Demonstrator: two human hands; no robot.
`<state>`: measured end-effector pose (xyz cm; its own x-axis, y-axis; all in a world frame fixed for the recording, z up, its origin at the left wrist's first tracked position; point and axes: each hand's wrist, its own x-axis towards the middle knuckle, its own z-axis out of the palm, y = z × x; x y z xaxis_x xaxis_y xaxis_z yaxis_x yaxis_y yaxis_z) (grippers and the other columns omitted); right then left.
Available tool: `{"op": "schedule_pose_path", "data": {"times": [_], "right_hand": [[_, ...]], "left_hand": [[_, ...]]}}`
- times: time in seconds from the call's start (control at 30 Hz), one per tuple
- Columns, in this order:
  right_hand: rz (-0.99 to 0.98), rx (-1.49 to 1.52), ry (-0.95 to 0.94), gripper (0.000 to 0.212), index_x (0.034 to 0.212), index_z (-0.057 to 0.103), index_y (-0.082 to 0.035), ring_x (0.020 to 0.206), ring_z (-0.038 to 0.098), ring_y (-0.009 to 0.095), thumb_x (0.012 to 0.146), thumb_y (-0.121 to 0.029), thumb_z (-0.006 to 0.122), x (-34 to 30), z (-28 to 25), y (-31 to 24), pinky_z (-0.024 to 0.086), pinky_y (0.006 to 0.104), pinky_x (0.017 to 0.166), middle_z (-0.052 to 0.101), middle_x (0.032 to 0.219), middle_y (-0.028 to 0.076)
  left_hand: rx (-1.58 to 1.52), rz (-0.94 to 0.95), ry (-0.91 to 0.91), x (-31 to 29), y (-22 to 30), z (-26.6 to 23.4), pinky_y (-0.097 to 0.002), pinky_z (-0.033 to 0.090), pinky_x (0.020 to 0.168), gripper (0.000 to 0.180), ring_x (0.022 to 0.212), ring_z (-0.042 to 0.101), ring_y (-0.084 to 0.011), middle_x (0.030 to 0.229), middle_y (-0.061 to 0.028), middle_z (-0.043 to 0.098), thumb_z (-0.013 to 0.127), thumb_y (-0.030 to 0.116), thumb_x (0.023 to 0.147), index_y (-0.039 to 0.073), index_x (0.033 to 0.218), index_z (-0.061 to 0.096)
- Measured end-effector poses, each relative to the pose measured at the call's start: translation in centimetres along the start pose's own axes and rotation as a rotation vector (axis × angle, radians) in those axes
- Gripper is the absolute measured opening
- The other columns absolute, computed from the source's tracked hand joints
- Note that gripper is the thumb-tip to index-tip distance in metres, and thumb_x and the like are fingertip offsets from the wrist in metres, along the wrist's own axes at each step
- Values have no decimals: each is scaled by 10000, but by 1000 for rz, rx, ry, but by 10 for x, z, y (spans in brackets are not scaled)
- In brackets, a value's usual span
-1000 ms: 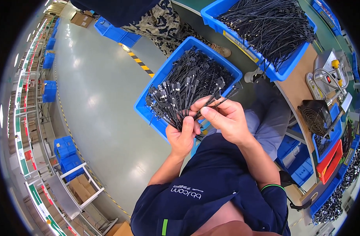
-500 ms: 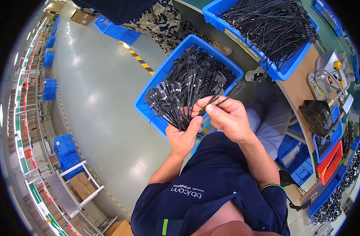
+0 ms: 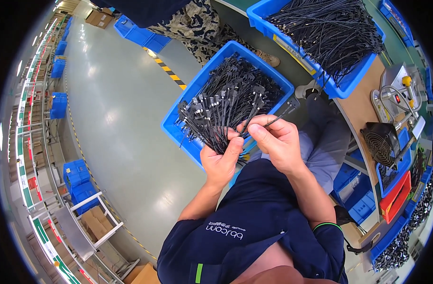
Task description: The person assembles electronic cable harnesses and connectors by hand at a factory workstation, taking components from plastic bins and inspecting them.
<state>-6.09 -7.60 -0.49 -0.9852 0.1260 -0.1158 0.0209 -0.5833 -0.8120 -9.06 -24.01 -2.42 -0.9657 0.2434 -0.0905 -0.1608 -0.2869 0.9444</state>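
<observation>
A fanned bundle of short black cables (image 3: 209,116) with connector ends is gripped in my left hand (image 3: 221,163), its thumb pressed across the lower ends. Close beside it, my right hand (image 3: 279,144) pinches a black cable (image 3: 279,117) between thumb and fingers, its connector end pointing up and to the right. The fingertips of both hands nearly meet at the bundle's right side. Beneath the hands stands a blue bin (image 3: 174,124) heaped with more such black cables (image 3: 244,75). The bundle's lower ends are hidden inside my left palm.
Upper right, a second blue bin (image 3: 337,90) holds many long black cables. Along the right, a bench (image 3: 356,113) carries a black fan (image 3: 380,144), a small metal machine (image 3: 391,94) and a red tray (image 3: 397,196). Another person's camouflage-trousered legs (image 3: 192,28) stand beyond the bin.
My right hand has shifted slightly down, and the cable in its pinch now lies lower and more to the right. The bundle in my left hand is spread a little differently.
</observation>
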Motion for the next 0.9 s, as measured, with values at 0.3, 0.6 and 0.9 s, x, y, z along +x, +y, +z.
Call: {"op": "schedule_pose_path", "data": {"times": [0.3, 0.6, 0.9], "right_hand": [[-73, 116, 43, 67, 1034, 690, 36, 985, 683, 139, 979, -2, 688, 2, 3, 5, 560, 296, 870, 728, 1047, 93], [-68, -7, 90, 52, 1015, 703, 35, 972, 687, 138, 979, 20, 669, -2, 5, 1, 555, 290, 882, 726, 1012, 83], [-31, 130, 62, 63, 1030, 685, 30, 953, 665, 111, 980, -8, 686, 0, 3, 5, 534, 275, 870, 725, 1016, 72]], "left_hand": [[129, 148, 2, -1, -15, -9, -280, 525, 787, 167, 875, 644, -118, 981, -30, 703, 803, 43, 904, 10, 1040, 712], [45, 24, -45, -1, -9, -2, -321, 538, 898, 154, 923, 660, -132, 995, -28, 708, 787, 46, 918, -1, 1044, 712], [86, -78, -65, 1, -9, -10, -281, 514, 841, 113, 901, 619, -94, 999, -17, 683, 763, 17, 924, 3, 1020, 705]]}}
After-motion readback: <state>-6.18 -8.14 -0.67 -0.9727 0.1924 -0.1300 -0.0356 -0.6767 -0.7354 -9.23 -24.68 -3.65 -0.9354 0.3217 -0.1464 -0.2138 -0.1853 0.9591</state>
